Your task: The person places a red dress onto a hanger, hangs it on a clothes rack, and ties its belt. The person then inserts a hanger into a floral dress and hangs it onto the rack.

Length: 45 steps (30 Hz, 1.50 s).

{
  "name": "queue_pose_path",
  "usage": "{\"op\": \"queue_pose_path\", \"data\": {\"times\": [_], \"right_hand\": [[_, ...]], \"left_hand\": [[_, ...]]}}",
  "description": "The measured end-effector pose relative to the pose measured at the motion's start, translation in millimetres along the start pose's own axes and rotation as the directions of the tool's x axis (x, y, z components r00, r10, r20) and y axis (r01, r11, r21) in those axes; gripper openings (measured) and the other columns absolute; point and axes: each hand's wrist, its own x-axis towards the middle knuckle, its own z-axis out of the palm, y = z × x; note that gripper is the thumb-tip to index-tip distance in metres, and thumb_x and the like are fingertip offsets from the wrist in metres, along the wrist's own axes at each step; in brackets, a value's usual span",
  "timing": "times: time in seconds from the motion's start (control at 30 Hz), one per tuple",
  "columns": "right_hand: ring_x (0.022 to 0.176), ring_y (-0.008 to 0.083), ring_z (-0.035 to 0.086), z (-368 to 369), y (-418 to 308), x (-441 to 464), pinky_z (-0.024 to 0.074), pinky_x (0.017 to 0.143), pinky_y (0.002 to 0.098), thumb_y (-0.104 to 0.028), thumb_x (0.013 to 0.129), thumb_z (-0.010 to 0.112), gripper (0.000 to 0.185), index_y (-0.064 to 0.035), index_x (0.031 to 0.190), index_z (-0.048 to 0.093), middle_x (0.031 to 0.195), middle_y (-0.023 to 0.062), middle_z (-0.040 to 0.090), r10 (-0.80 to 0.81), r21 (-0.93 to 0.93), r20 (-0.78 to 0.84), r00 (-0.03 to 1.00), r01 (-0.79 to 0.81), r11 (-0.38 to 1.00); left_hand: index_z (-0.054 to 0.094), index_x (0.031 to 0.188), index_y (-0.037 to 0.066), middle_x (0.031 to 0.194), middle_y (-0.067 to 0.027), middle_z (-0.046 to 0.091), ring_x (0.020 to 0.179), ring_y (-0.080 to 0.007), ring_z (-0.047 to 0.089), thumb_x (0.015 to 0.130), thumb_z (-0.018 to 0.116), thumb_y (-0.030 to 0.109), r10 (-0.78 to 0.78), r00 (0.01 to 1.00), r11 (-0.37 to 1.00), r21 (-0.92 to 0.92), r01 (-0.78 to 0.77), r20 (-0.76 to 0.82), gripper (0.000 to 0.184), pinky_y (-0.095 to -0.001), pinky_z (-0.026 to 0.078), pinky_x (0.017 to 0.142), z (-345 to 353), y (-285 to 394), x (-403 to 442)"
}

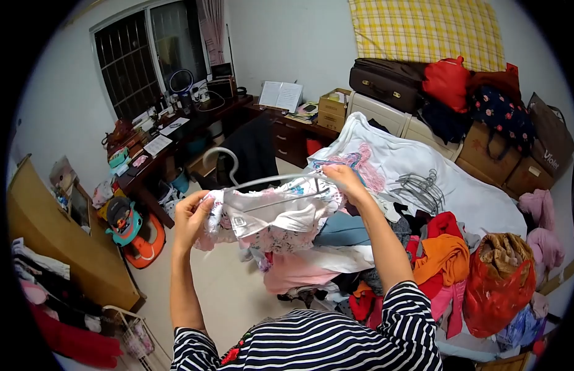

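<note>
Held up in front of me is a white floral top with a pale clothes hanger in it, the hook rising at the upper left. My left hand pinches the top's left shoulder. At the opposite shoulder, my right hand is closed on the fabric beside the hanger's end. The lower part of the top hangs loose. Behind it, mixed clothes lie heaped on the bed, and a bunch of wire hangers rests on the white sheet.
A red plastic bag stuffed with clothes stands at the right. Cardboard boxes and a dark suitcase line the bed's head. A desk, an orange baby walker and a clothes rack are on the left.
</note>
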Motion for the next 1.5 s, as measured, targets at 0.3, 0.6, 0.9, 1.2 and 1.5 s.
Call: {"op": "queue_pose_path", "data": {"times": [0.3,0.6,0.9,1.2,1.5], "right_hand": [[0.089,0.0304,0.051,107.7,22.5,-42.9,0.0412,0.079,0.0364,-0.024,0.074,0.067,0.04,-0.0003,0.101,0.051,0.097,0.0161,0.051,-0.55,-0.461,-0.322,0.771,0.38,0.802],[0.085,0.0361,0.058,202.4,61.1,-107.1,0.0474,0.069,0.0436,-0.016,0.078,0.059,0.026,-0.0027,0.098,0.05,0.096,0.017,0.052,-0.44,-0.532,0.056,0.896,0.4,0.746],[0.074,0.0294,0.054,261.6,-21.6,-134.9,0.0396,0.065,0.0385,-0.021,0.074,0.063,0.022,-0.0056,0.084,0.051,0.078,0.0099,0.053,-0.666,-0.416,0.199,0.719,0.677,0.607],[0.09,0.0326,0.057,229.6,-7.5,-64.2,0.0464,0.079,0.0415,-0.016,0.072,0.06,0.024,-0.0049,0.092,0.063,0.097,0.0141,0.059,-0.349,-0.479,0.33,0.877,0.475,0.738],[0.083,0.0355,0.06,180.2,-73.9,6.9,0.0476,0.073,0.0405,-0.009,0.076,0.049,0.028,-0.007,0.098,0.065,0.093,0.0159,0.061,-0.354,-0.112,0.619,0.701,0.525,0.843]], "left_hand": [[0.063,0.096,-0.003,0.078,0.0016,0.061,0.066,-0.0017,0.051,0.087,0.06,0.011,0.01,0.999,0.997,-0.082,-0.014,-0.047,0.017,-0.0156,0.04,0.058,-11.6,20.7,-13.8],[0.063,0.098,-0.004,0.079,0.0003,0.062,0.066,-0.002,0.052,0.086,0.06,0.01,0.01,0.98,0.997,-0.069,-0.024,-0.198,0.019,-0.0152,0.04,0.058,-50.5,35.1,-38.3],[0.061,0.1,-0.004,0.084,-0.0022,0.064,0.07,-0.0035,0.056,0.088,0.059,0.011,-0.02,0.92,0.986,-0.163,-0.048,-0.392,0.019,-0.0167,0.044,0.062,-71.6,63.5,-70.1],[0.063,0.098,-0.003,0.083,-0.0003,0.062,0.07,-0.0033,0.053,0.087,0.06,0.011,0.056,0.806,0.995,0.098,0.003,-0.59,0.018,-0.0164,0.042,0.062,-99.2,80.6,-106.9],[0.063,0.098,-0.004,0.079,0.0005,0.062,0.066,-0.0031,0.053,0.088,0.059,0.011,0.085,0.725,0.971,0.219,0.093,-0.684,0.018,-0.0167,0.042,0.06,-90.5,104.1,-140.8]]}}
